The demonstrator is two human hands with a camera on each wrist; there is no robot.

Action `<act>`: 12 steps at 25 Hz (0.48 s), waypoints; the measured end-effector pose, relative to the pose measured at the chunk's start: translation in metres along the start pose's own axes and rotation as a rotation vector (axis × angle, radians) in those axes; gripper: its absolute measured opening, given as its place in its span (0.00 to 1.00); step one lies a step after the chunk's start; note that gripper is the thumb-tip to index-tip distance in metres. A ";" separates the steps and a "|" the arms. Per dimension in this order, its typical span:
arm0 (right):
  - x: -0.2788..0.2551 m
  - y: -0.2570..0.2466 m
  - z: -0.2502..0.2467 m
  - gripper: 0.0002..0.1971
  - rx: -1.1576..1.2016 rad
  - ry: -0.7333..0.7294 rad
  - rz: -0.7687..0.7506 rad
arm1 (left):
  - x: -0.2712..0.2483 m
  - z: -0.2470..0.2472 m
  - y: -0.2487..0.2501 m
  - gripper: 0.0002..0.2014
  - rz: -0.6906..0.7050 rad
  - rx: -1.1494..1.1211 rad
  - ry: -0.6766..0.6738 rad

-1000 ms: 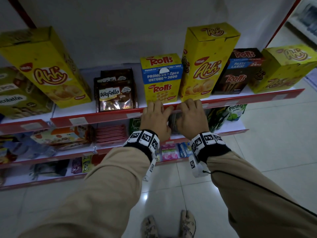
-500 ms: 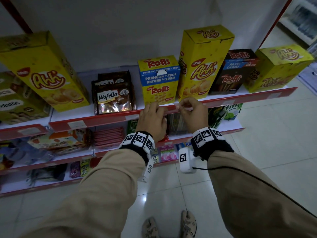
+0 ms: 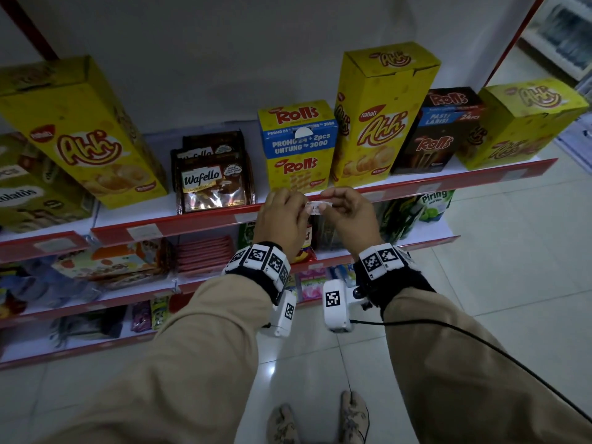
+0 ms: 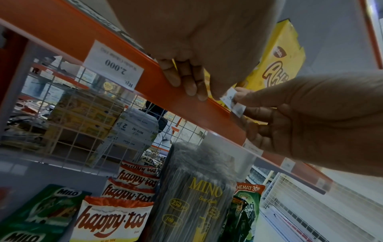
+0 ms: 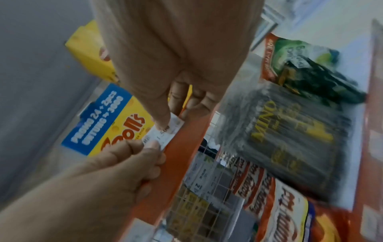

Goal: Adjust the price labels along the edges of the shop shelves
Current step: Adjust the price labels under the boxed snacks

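Price label: a small white paper slip point(image 3: 317, 207) with dark print too small to read; it is held just in front of the red front edge of the top shelf point(image 3: 416, 187), below the yellow Rolls box point(image 3: 298, 145), between the two hands.
Label's look: short and oblong, slightly bowed, its ends covered by fingertips; in the right wrist view point(image 5: 163, 132) it lies against the upper lip of the orange-red strip.
Left hand: the left hand point(image 3: 282, 219) pinches the slip's left end between thumb and forefinger, its other fingers curled against the strip.
Right hand: the right hand point(image 3: 349, 213) pinches the right end with thumb and forefinger, its remaining fingers folded under.
Other labels: a white tag reading 2.000 point(image 4: 113, 65) sits in the same strip further left, and another white tag point(image 3: 141, 231) shows near the strip's left end.
Top shelf goods: brown Wafello packs point(image 3: 211, 184) left of the Rolls box, a tall yellow Ahh box point(image 3: 381, 113) to its right, then a dark Rolls box point(image 3: 442, 129).
Shelf below: Happy Tos bags point(image 4: 116, 219), a dark Mino pack point(image 4: 199, 193) and a green Milo pouch point(image 4: 41, 212).
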State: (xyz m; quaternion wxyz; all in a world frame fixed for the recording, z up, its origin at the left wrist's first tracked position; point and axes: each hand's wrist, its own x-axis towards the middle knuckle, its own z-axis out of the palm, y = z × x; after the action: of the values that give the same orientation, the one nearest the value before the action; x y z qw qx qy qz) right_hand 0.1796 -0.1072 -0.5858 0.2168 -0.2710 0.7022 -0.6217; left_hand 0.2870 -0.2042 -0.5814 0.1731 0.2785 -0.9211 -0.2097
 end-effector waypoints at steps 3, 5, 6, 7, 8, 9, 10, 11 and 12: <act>0.003 -0.004 -0.010 0.06 -0.426 -0.065 -0.161 | 0.000 -0.003 0.000 0.11 0.015 0.018 -0.017; 0.007 -0.008 -0.016 0.06 -0.554 -0.078 -0.255 | 0.000 -0.007 -0.004 0.10 0.044 0.066 -0.055; 0.010 -0.009 -0.018 0.07 -0.584 -0.067 -0.297 | 0.000 -0.009 -0.006 0.10 0.059 0.092 -0.075; 0.014 -0.010 -0.018 0.07 -0.615 -0.055 -0.332 | 0.000 -0.011 -0.009 0.10 0.069 0.107 -0.085; 0.017 -0.011 -0.017 0.07 -0.652 -0.048 -0.357 | -0.002 -0.013 -0.010 0.11 0.073 0.104 -0.082; 0.020 -0.012 -0.015 0.06 -0.693 -0.049 -0.374 | -0.003 -0.014 -0.011 0.11 0.068 0.085 -0.067; 0.023 -0.013 -0.012 0.06 -0.739 -0.063 -0.388 | -0.004 -0.014 -0.011 0.12 0.057 0.060 -0.047; 0.024 -0.014 -0.009 0.07 -0.790 -0.091 -0.400 | -0.005 -0.014 -0.010 0.13 0.036 0.038 -0.031; 0.025 -0.015 -0.007 0.07 -0.845 -0.126 -0.412 | -0.005 -0.014 -0.009 0.14 0.013 0.025 -0.022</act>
State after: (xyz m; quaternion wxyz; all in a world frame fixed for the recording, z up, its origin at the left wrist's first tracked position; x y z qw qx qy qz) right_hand 0.1580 -0.1196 -0.5695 0.0016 -0.5064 0.8107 -0.2938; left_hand 0.3010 -0.2118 -0.5751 0.1608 0.2722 -0.9274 -0.1999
